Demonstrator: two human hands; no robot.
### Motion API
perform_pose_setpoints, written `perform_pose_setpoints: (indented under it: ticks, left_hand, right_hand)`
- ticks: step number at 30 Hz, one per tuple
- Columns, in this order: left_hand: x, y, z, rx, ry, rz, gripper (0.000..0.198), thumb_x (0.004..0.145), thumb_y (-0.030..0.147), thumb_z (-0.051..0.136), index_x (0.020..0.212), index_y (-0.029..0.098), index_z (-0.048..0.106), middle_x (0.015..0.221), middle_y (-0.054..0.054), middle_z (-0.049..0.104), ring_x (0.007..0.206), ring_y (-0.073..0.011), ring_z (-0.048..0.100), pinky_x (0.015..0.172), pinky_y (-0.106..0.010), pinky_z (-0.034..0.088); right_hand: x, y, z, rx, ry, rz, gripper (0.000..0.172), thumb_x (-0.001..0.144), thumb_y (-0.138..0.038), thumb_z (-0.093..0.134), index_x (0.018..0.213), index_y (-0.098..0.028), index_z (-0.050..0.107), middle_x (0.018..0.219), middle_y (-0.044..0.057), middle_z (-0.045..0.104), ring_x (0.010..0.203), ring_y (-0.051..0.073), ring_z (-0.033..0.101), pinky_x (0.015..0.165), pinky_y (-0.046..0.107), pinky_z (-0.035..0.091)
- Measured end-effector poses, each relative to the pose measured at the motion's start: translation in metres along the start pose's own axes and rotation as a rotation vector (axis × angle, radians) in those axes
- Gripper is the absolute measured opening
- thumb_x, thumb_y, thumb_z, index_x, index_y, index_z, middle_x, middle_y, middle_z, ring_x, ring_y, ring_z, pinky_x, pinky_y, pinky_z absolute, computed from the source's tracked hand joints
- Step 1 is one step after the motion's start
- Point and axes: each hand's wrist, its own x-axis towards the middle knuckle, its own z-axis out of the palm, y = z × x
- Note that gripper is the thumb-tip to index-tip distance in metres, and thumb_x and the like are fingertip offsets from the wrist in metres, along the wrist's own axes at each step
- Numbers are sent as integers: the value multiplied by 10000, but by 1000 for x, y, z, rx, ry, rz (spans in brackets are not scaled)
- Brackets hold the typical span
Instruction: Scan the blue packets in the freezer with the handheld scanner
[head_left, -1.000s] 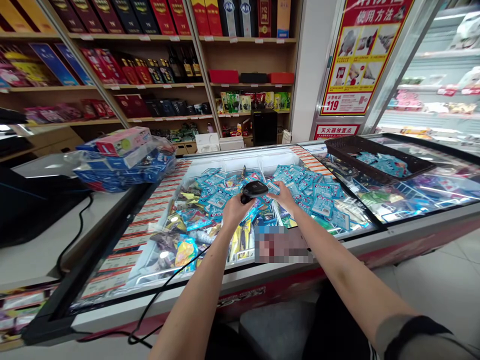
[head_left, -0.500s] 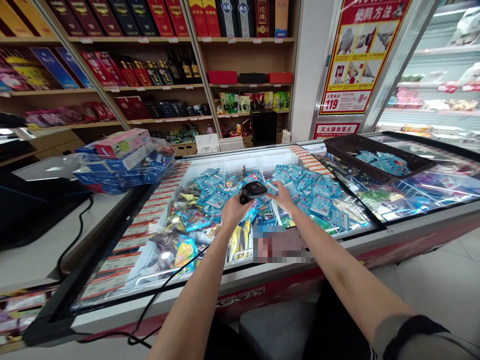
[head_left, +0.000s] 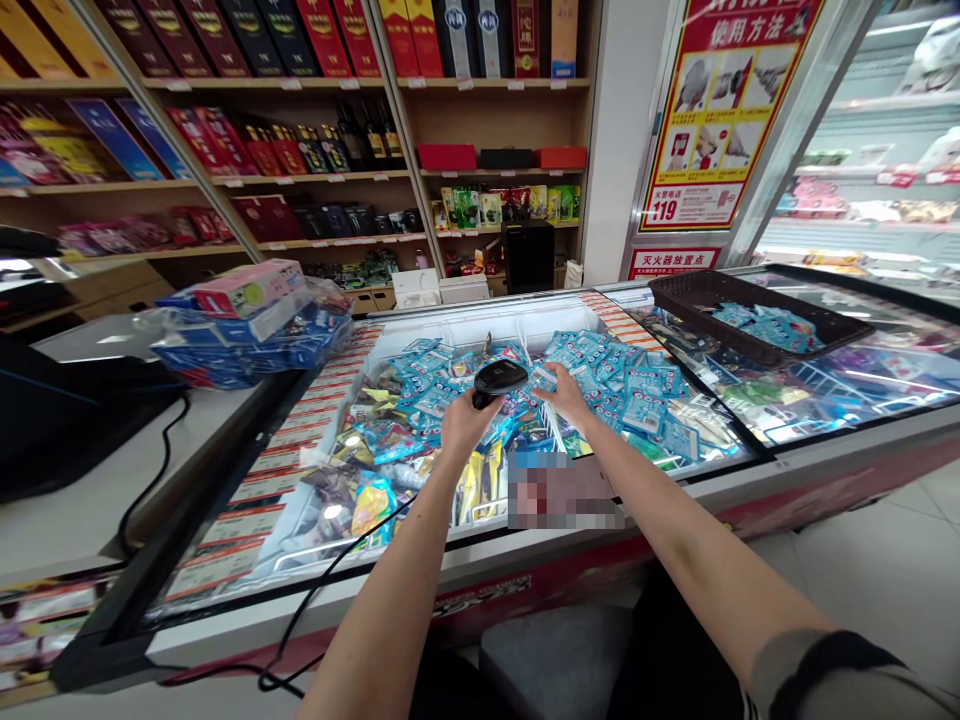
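Note:
My left hand [head_left: 466, 422] is wrapped round the handle of a black barcode scanner [head_left: 501, 376], whose head points right. Just to the right of it, my right hand [head_left: 564, 392] pinches a small light-blue packet [head_left: 543, 377] by its edge, in front of the scanner's head. Both hands are above the glass top of the freezer. Many similar blue packets [head_left: 643, 410] lie spread on the right, and more blue packets [head_left: 431, 398] lie on the left. My fingers partly cover the packet I hold.
A dark brown tray [head_left: 679, 300] with more blue packets sits on the freezer's right side. At the left, a plastic-wrapped bundle [head_left: 247, 330] rests by the counter. The scanner's black cable [head_left: 330, 570] runs down over the freezer's front edge. Shelves of boxes [head_left: 495, 158] stand behind.
The scanner in my left hand has shifted slightly left and tilted a little. My right hand stays in nearly the same place with the packet.

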Motion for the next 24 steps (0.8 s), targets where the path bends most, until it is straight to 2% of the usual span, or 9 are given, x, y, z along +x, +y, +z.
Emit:
perform_pose_setpoints:
  ticks: [5, 12, 16, 19, 24]
  left_hand:
    - [-1, -9, -5, -25, 34, -10, 529, 697, 653, 545, 931, 193, 657, 746, -67, 676, 678, -220, 630, 532, -252, 393]
    - [-4, -28, -32, -26, 77, -89, 468, 698, 605, 572, 912, 196, 650, 669, -51, 659, 642, -215, 630, 531, -247, 394]
    - [-4, -41, -43, -114, 88, -142, 495, 696, 623, 564, 884, 171, 640, 647, -48, 649, 554, -196, 616, 518, -252, 407]
    - [-3, -50, -46, -153, 117, -160, 514, 685, 621, 571, 901, 161, 642, 649, -43, 646, 532, -191, 612, 517, -257, 417]
    - [-1, -61, -53, -106, 157, -162, 504, 682, 622, 567, 859, 159, 657, 644, -53, 645, 600, -209, 627, 539, -261, 421]
  right_hand:
    - [1, 2, 2, -134, 25, -108, 405, 793, -395, 617, 1155, -221, 568, 1171, 75, 520, 1098, 213, 503, 953, 347, 397]
    - [6, -6, -1, -474, 138, -87, 241, 807, -368, 619, 994, -229, 683, 1112, 107, 528, 1099, 277, 417, 894, 396, 417]
    - [16, -14, -8, -639, 129, -69, 217, 813, -321, 618, 975, -196, 691, 1038, 134, 552, 1053, 288, 413, 881, 403, 388]
    - [18, -24, -10, -732, 115, -22, 211, 837, -285, 581, 983, -171, 682, 1053, 143, 561, 1070, 291, 404, 880, 401, 358]
    - [12, -45, 6, -740, 51, -105, 270, 898, -222, 455, 1077, -214, 657, 1124, 107, 575, 1077, 258, 424, 911, 392, 315]
